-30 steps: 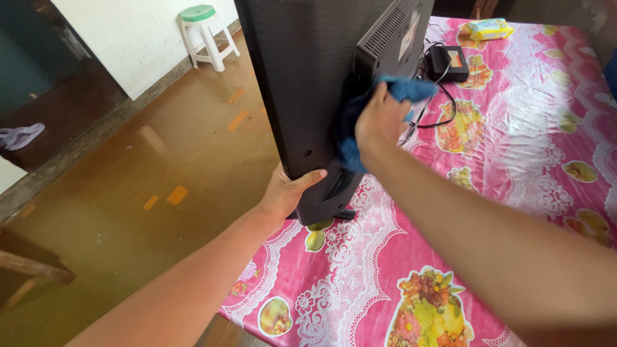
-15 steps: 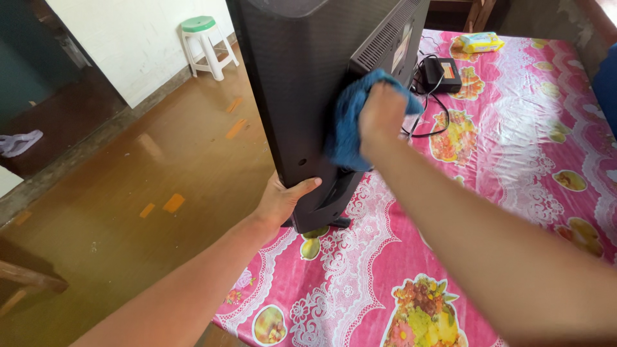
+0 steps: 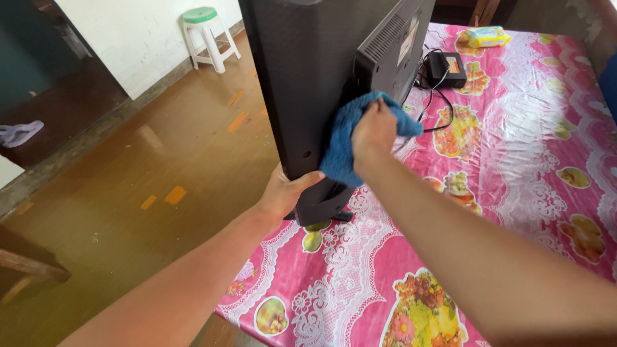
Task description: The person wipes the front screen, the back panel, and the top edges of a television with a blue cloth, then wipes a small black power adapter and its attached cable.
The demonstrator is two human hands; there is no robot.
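Fingers of right hand (image 3: 371, 132) bunched tight on blue microfibre cloth (image 3: 344, 144), pressed flat to black TV back panel (image 3: 302, 83). Left hand (image 3: 283, 191) curled round TV's lower edge, thumb in front. TV stands near edge of pink floral tablecloth (image 3: 514, 148); hard rubbing could tip it toward the floor (image 3: 160, 160).

Black flat-screen TV (image 3: 308, 83) stands upright on its base at the near-left edge of the table, ribbed plastic back facing the camera, running toward 12 o'clock out of frame. Blue fluffy cloth (image 3: 344, 144), bunched, pressed flat against the TV's lower back at about 4 o'clock from its centre.
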